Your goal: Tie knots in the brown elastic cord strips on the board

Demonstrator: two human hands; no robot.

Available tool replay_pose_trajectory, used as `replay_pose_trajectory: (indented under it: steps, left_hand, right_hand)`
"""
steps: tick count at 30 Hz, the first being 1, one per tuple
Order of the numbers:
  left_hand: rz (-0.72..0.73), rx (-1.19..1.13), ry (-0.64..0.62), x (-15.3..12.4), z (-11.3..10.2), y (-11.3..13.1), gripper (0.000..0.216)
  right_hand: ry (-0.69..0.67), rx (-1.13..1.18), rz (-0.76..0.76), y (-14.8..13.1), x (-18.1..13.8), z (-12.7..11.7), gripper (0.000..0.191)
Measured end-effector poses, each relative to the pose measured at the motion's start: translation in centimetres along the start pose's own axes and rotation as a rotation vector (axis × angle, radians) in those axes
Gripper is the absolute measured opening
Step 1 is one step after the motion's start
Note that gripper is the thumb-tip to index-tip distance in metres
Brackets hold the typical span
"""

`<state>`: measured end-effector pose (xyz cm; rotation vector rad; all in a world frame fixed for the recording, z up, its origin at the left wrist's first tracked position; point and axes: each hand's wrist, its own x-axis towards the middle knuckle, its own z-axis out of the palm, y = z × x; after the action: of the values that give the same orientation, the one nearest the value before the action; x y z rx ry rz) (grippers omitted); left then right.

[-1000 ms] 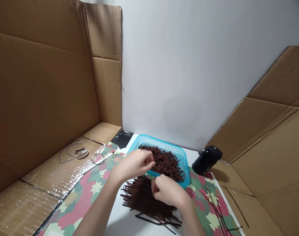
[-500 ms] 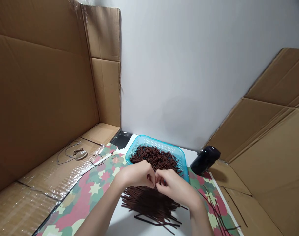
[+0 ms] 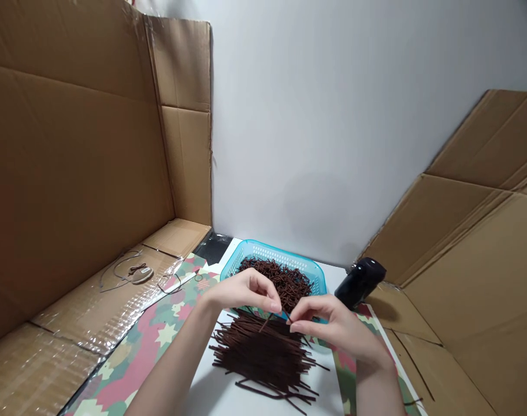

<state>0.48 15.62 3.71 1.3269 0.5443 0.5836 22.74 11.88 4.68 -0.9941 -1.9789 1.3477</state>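
My left hand (image 3: 246,292) pinches a thin dark brown cord (image 3: 286,314) between thumb and forefinger. A little lower to the right, my right hand (image 3: 333,325) has the cord's end between its closed fingertips. A small gap separates the two hands, with the cord crossing it. Directly below lies a thick pile of similar straight cords (image 3: 263,352) on a white board (image 3: 203,396). Behind the hands stands a blue plastic basket (image 3: 322,280) holding a heap of short, curled brown cord pieces (image 3: 285,276), partly hidden by my left hand.
A shiny black object (image 3: 359,282) stands right of the basket. Loose cords (image 3: 413,361) lie at the right. On the left cardboard are a pale oval item (image 3: 142,275) and thin wires. Cardboard walls (image 3: 73,150) rise at both sides, and a patterned sheet (image 3: 159,341) covers the table.
My hands have moved apart from being pressed together; the right went rightward, the left slightly up. The cord now shows between them. The view shifted slightly.
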Motion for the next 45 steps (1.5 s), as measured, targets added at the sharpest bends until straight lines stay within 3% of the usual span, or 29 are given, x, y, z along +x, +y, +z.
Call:
replay_pose_trajectory:
  steps: [6,12,20,31,39,45]
  left_hand:
    - [0.080,-0.402,0.015,2.4,2.0,-1.7,0.039]
    - [0.179,-0.592,0.106,3.1,3.7,-2.1,0.034]
    - [0.185,-0.720,0.154,3.0,4.1,-2.0,0.025]
    - [0.246,-0.853,0.212,2.9,4.5,-1.9,0.016]
    - [0.306,-0.918,0.210,2.9,4.8,-1.5,0.020]
    - [0.330,-0.626,0.344,2.4,4.7,-0.5,0.019]
  right_hand:
    - [0.047,0.482,-0.164,2.1,0.6,-0.5,0.018]
    - [0.175,0.650,-0.283,2.9,2.2,0.6,0.035]
    - [0.343,0.866,-0.317,2.7,3.1,1.9,0.043]
    - [0.406,1.025,-0.323,2.8,3.2,2.5,0.038]
    - [0.384,0.911,-0.322,2.4,3.5,2.5,0.037]
    - [0.359,0.818,-0.330,2.1,2.9,1.9,0.022]
